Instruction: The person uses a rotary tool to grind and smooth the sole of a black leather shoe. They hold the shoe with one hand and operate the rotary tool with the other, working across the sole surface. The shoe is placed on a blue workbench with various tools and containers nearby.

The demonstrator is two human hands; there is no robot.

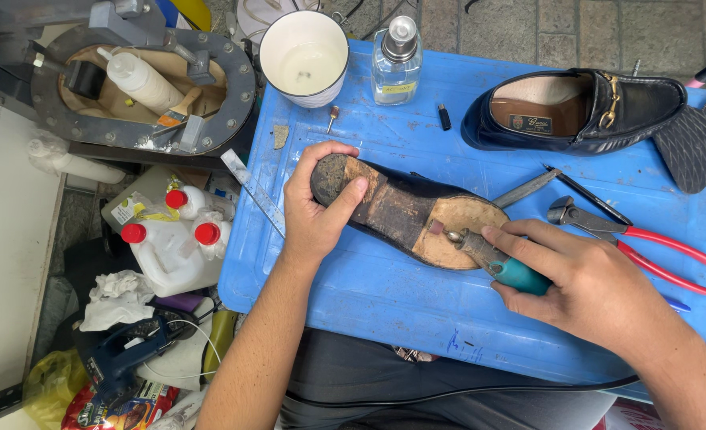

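Note:
A black shoe lies sole-up on a blue plastic lid that serves as a work surface. My left hand grips its heel end, thumb across the worn sole. My right hand holds a small rotary tool with a teal body; its metal tip touches the bare tan forepart of the sole. A cord runs from the tool under my wrist.
A second black loafer stands upright at the back right. Red-handled pliers, a pen, a white cup and a glass bottle are on the lid. Bottles, rags and a round metal frame sit to the left.

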